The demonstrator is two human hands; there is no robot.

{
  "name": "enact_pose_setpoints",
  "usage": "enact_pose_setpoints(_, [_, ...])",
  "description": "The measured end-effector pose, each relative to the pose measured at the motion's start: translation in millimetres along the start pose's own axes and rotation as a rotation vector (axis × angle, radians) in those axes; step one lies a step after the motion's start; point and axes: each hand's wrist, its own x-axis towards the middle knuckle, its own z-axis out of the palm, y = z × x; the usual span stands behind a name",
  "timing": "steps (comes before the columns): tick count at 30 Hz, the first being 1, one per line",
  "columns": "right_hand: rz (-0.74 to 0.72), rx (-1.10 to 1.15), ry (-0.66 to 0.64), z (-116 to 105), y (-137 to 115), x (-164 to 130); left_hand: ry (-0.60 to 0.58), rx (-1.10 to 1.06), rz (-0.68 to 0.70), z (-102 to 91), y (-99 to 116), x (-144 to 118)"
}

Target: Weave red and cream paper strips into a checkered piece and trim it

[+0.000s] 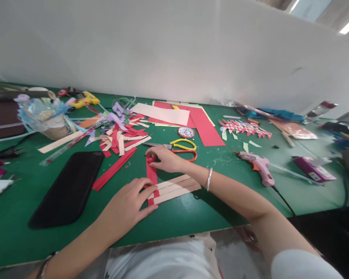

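Observation:
On the green table (192, 217) lies a small weave of paper strips: a red strip (151, 175) runs away from me across several beige strips (178, 188). My left hand (128, 203) presses flat on the near end of the weave, fingers spread over the red and beige strips. My right hand (164, 159) pinches the far end of the red strip, bent up slightly. A silver bangle sits on my right wrist.
Scissors with yellow and red handles (183, 149) lie just beyond my right hand. A pile of cut red and beige strips (122, 139) is at the left, a black pouch (69, 188) nearer. A pink glue gun (258, 166) and a finished woven piece (246, 128) lie right.

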Motion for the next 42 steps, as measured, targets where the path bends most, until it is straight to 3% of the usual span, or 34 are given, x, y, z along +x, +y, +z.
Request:
enact_pose_setpoints(7, [0.063, 0.025, 0.073, -2.7, -2.6, 2.0, -0.056, -0.006, 0.043, -3.1, -3.1, 7.4])
enact_pose_setpoints(14, [0.112, 0.049, 0.097, -7.0, -0.7, 0.6, -0.044, -0.009, 0.002, -5.2, -6.7, 10.8])
enact_pose_setpoints(19, [0.099, 0.033, 0.097, -9.2, 3.1, -0.5, -0.015, 0.041, -0.036, -2.5, -13.2, 12.0])
enact_pose_setpoints(27, [0.047, -0.021, 0.096, -6.0, 4.8, -2.8, -0.09, 0.144, -0.015, 0.1, -20.0, 7.9])
enact_pose_setpoints(30, [0.028, -0.04, 0.102, -4.8, 5.4, -4.9, -0.063, 0.17, -0.001, -0.4, -20.3, 6.5])
enact_pose_setpoints(35, [-0.063, -0.221, 0.221, -17.9, -9.4, -24.0, 0.035, 0.147, 0.018, -2.7, -16.6, 5.0])
enact_pose_setpoints(39, [-0.21, -0.21, -0.028, -29.5, -29.5, -57.1, 0.04, 0.063, 0.001, -3.6, -11.4, 3.9])
enact_pose_setpoints(42, [-0.207, -0.262, -0.149, -25.0, -35.8, -78.7, 0.031, -0.007, -0.017, -2.2, -9.6, 3.8])
